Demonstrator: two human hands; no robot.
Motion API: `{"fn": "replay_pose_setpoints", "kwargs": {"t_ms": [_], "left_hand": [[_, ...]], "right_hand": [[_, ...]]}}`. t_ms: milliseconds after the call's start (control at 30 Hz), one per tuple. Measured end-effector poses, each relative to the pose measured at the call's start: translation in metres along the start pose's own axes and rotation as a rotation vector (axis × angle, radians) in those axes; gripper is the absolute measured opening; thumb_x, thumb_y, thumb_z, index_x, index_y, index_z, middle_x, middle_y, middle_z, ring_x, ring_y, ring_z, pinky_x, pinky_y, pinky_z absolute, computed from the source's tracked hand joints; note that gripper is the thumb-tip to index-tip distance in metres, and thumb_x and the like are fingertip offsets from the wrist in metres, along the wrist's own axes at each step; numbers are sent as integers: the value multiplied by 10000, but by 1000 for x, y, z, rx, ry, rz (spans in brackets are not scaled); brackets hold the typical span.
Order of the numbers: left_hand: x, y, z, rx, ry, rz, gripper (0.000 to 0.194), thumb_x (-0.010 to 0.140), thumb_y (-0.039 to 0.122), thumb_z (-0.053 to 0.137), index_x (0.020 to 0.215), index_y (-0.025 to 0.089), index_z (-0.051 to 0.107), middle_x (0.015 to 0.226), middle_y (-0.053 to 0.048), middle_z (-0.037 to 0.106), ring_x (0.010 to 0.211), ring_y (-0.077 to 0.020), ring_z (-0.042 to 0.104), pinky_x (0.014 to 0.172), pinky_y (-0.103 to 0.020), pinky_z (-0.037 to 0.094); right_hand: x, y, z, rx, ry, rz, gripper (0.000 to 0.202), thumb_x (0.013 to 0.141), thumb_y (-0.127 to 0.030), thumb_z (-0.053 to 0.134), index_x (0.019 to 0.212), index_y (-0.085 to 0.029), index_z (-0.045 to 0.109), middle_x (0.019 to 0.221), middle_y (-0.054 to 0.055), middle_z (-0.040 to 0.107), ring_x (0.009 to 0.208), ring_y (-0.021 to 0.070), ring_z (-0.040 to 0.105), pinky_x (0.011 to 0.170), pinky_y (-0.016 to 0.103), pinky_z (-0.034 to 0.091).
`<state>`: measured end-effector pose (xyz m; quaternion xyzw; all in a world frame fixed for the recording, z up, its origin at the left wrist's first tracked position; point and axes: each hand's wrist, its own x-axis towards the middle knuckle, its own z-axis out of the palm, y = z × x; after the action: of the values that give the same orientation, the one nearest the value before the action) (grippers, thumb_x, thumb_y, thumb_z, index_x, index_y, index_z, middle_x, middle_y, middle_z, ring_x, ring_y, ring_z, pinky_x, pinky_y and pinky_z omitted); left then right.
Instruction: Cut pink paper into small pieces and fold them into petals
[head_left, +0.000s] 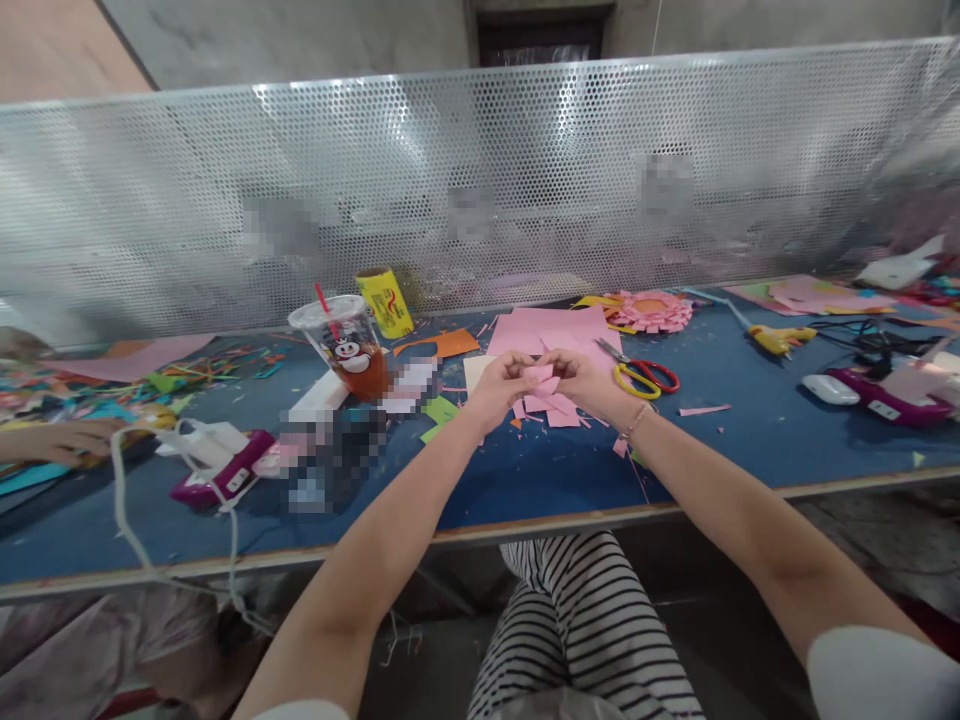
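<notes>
Between my two hands, just above the blue table (487, 490), is a small piece of pink paper (545, 380). My left hand (501, 385) pinches its left side, and my right hand (576, 378) grips its right side with bent fingers. The paper looks folded or curled; its exact shape is partly covered by my fingers. Beneath and behind lies a larger pink paper sheet (555, 325), with pink cut pieces (562, 412) in front of it. Scissors (637, 372) with red and yellow handles rest right beside my right hand.
A plastic cup (349, 345) with a red straw stands left, near a yellow roll (385, 303). Purple power strips (225, 475) with white cables lie at both sides. A yellow glue gun (780, 340) sits right. A pink fringed ring (652, 310) lies behind. Another person's hand (82, 440) is far left.
</notes>
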<state>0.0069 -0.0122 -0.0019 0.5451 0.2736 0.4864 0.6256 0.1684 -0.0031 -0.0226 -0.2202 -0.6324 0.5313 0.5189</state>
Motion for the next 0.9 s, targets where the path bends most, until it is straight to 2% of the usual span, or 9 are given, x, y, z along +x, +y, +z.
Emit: {"fn": "replay_pose_setpoints", "kwargs": {"t_ms": [133, 367, 567, 667, 767, 900], "left_hand": [[2, 1, -4, 5, 37, -42, 339, 509, 154, 750, 775, 143, 540, 665, 31, 573, 567, -57, 541, 562, -191, 436], [2, 4, -5, 47, 62, -175, 243, 519, 153, 731, 668, 126, 541, 617, 31, 548, 575, -62, 543, 608, -211, 444], [-1, 6, -2, 128, 118, -182, 217, 506, 147, 724, 616, 126, 538, 578, 33, 530, 533, -54, 512, 576, -201, 428], [-2, 6, 0, 102, 134, -222, 252, 496, 202, 747, 606, 131, 532, 554, 31, 516, 525, -66, 512, 570, -216, 438], [-3, 6, 1, 86, 143, -227, 282, 509, 269, 755, 588, 134, 521, 545, 25, 511, 521, -75, 511, 572, -234, 453], [-6, 9, 2, 92, 115, -225, 298, 525, 309, 755, 595, 135, 524, 557, 20, 519, 525, -72, 515, 576, -231, 461]], "right_hand": [[0, 0, 3, 91, 6, 80, 314, 561, -222, 748, 838, -186, 605, 781, -17, 615, 714, 93, 569, 710, 257, 468], [2, 6, -1, 73, 14, 143, 274, 548, -249, 759, 764, -172, 610, 737, -17, 599, 671, 93, 548, 638, 235, 456], [1, 9, 4, 127, 26, 172, 231, 553, -239, 761, 697, -167, 596, 630, -37, 572, 583, 76, 520, 556, 212, 408], [-1, 9, 7, 137, 8, 213, 217, 574, -272, 755, 671, -170, 589, 581, -40, 550, 535, 73, 493, 524, 217, 389], [-3, 9, 9, 156, 46, 236, 233, 579, -303, 752, 629, -168, 568, 546, -47, 519, 494, 64, 461, 493, 213, 371], [-4, 5, 12, 178, 55, 239, 255, 564, -302, 766, 610, -166, 555, 526, -50, 505, 468, 55, 448, 459, 199, 353]]}}
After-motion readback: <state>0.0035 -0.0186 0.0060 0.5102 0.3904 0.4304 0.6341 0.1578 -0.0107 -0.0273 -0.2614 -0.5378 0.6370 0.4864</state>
